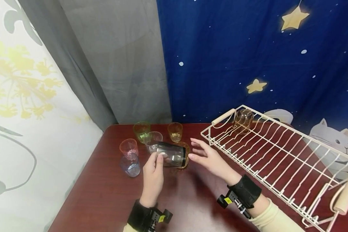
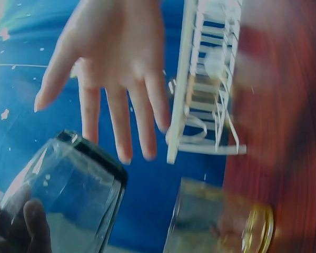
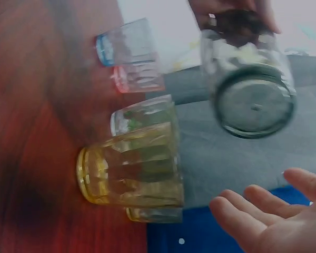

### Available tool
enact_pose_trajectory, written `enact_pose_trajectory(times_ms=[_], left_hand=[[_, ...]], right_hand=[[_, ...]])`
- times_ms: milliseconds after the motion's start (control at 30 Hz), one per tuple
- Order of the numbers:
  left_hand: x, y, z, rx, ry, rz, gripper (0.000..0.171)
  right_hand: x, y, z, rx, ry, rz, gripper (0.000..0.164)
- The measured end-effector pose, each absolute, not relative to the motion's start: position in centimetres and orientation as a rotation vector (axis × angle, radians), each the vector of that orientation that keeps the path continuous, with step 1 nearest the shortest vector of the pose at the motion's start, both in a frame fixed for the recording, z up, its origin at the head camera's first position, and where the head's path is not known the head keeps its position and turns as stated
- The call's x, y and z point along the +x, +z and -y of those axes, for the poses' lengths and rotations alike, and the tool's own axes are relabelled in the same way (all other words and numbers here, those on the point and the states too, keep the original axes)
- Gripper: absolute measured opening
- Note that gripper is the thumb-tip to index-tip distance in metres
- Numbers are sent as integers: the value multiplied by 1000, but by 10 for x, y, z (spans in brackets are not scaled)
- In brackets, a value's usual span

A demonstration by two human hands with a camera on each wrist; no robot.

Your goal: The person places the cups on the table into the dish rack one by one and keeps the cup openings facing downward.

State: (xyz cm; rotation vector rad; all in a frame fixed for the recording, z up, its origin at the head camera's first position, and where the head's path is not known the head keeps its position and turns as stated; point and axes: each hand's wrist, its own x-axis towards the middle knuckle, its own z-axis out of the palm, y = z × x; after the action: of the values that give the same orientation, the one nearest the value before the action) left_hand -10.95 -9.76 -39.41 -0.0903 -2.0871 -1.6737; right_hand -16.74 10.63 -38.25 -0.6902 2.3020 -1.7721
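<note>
My left hand [image 1: 154, 175] grips a smoky grey drinking glass [image 1: 170, 155] by its rim end, thumb on the near side. The glass lies sideways in the air, its thick dark base toward my right hand [image 1: 210, 159]. That hand is open, fingers spread, beside the base and holding nothing. Behind the grey glass stands an amber-yellow glass [image 3: 131, 168], partly hidden in the head view. Around them on the table are a clear glass [image 1: 153, 138], a green glass [image 1: 142, 130], a smaller yellow glass [image 1: 175, 131], a pink glass [image 1: 129, 146] and a blue glass [image 1: 131, 166].
A cream wire dish rack [image 1: 266, 174] with wooden handles stretches along the right of the dark red table [image 1: 101, 196]. In its far left corner stands a brown glass [image 1: 243, 120]. Grey and blue curtains [image 1: 127, 64] hang right behind the table.
</note>
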Motion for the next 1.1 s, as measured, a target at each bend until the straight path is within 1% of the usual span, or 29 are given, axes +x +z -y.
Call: enact_pose_trajectory(times_ms=[200,367,500,900,1100], left_hand=[[-106,-383,88,-34,-2063,1972,27],[-111,-396,80,-71,-2270,1850,35],[-112,-398,74,-95,-2322,1810,36],[-113,-398,70,-100,-2384,1800,32],[-113,-399,70,-105,-2404,1796,33]], right_hand=[[-161,-392,-100,-806,-1843,-2228,68],[-158,-398,-94,-806,-1843,-2227,76],[-156,-399,-94,-794,-1869,-2186,78],[-157,-400,-97,-770,-1849,-2252,68],[-158,-399,-100,-807,-1810,-2296,65]])
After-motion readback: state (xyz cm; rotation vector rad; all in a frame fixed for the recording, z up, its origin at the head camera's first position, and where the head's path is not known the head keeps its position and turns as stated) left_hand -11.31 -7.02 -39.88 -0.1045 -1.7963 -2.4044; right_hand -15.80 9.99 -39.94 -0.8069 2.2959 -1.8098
